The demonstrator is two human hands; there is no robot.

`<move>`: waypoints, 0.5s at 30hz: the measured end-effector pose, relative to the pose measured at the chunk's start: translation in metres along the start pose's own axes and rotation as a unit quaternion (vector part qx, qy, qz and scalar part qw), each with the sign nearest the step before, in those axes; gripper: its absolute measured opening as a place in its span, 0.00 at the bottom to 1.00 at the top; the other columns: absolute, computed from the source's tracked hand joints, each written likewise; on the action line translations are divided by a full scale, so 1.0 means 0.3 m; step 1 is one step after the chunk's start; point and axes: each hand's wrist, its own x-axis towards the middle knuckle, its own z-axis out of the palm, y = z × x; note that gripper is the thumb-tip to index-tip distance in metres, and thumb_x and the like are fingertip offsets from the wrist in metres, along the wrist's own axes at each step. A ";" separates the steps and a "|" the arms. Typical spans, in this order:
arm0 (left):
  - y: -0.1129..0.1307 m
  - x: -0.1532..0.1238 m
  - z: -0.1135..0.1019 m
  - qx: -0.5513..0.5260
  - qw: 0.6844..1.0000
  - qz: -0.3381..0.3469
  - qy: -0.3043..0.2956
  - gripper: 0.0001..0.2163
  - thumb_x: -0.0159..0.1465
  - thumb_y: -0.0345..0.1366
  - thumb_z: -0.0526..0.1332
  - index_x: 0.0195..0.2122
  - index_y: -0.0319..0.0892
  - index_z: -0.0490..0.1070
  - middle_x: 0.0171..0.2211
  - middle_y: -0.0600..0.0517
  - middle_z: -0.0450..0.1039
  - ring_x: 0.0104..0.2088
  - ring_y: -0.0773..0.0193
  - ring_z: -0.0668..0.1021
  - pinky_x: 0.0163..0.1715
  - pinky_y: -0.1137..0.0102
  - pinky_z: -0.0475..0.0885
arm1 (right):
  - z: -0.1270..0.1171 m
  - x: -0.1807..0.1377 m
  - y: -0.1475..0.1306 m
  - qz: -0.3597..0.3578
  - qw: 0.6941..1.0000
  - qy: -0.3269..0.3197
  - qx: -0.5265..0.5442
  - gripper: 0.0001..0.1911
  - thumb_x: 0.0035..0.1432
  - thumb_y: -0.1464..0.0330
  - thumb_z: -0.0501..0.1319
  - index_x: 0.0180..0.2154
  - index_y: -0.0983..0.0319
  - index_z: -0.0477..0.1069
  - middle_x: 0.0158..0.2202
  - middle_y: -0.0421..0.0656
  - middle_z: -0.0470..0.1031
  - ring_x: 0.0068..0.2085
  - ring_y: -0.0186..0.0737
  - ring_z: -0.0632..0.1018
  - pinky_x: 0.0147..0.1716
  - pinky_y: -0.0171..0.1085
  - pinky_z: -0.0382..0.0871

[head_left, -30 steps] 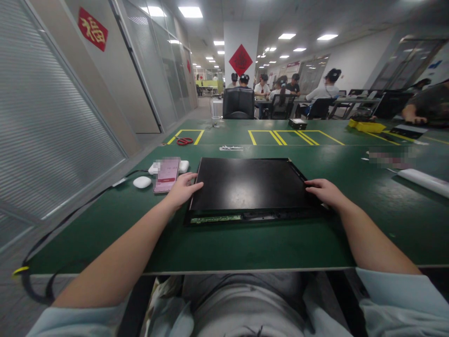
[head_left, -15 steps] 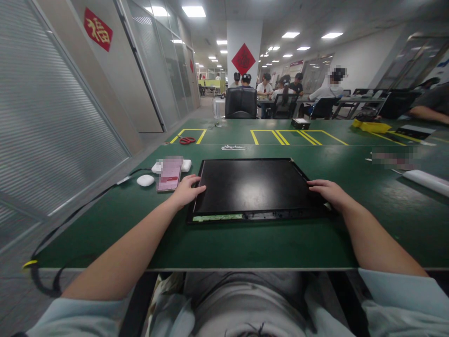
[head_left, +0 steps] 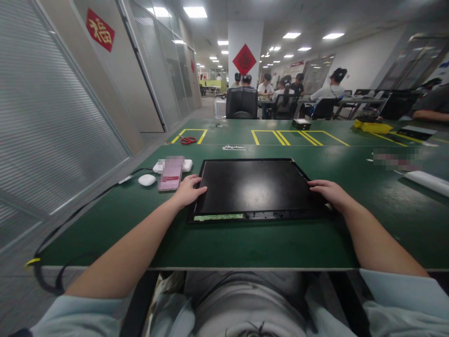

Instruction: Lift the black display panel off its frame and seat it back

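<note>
A black flat display panel [head_left: 254, 185] lies face up on the green table. Its dark frame surrounds the screen, and a strip of green circuit board [head_left: 219, 217] shows along the near edge. My left hand [head_left: 189, 191] grips the panel's left edge, thumb on top and fingers along the side. On the opposite side my right hand [head_left: 328, 193] holds the right edge, its thumb and fingertips at the frame. The undersides of both grips are hidden. Just left of my left hand lies a pink phone [head_left: 171, 173], leaning on a white object [head_left: 187, 165].
A white rounded case [head_left: 147, 179] and a black strap [head_left: 87, 206] lie at left. Red scissors [head_left: 188, 140], small white pieces [head_left: 234, 148] and a black box [head_left: 301, 124] are farther back. A white roll [head_left: 428, 182] and yellow object [head_left: 372, 127] sit right. Several people sit beyond.
The view has shifted very slightly. Both hands stay at the panel's sides, and the panel has not visibly moved on the table.
</note>
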 end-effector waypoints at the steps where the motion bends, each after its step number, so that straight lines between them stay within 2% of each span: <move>1: 0.003 -0.002 -0.002 0.009 1.000 0.000 -0.001 0.27 0.57 0.49 0.65 0.55 0.39 0.78 0.66 0.40 0.65 0.67 0.42 0.69 0.69 0.55 0.59 | 0.000 0.000 0.000 0.001 1.000 0.000 -0.001 0.08 0.41 0.70 0.68 0.29 0.57 0.82 0.44 0.48 0.84 0.55 0.57 0.79 0.63 0.53 0.65; 10: -0.004 0.000 -0.001 0.030 0.999 0.021 0.000 0.26 0.58 0.49 0.64 0.55 0.42 0.77 0.65 0.41 0.67 0.66 0.42 0.69 0.69 0.53 0.60 | -0.003 -0.002 0.003 0.002 1.000 0.003 -0.008 0.11 0.40 0.70 0.69 0.31 0.57 0.83 0.44 0.47 0.84 0.54 0.57 0.79 0.60 0.53 0.68; 15: -0.003 -0.001 0.007 0.064 0.997 0.040 -0.019 0.29 0.60 0.48 0.63 0.61 0.43 0.73 0.67 0.40 0.64 0.68 0.43 0.66 0.69 0.52 0.58 | -0.001 -0.005 -0.002 0.003 1.000 0.005 -0.014 0.10 0.41 0.70 0.68 0.31 0.58 0.83 0.41 0.47 0.84 0.51 0.55 0.81 0.56 0.51 0.71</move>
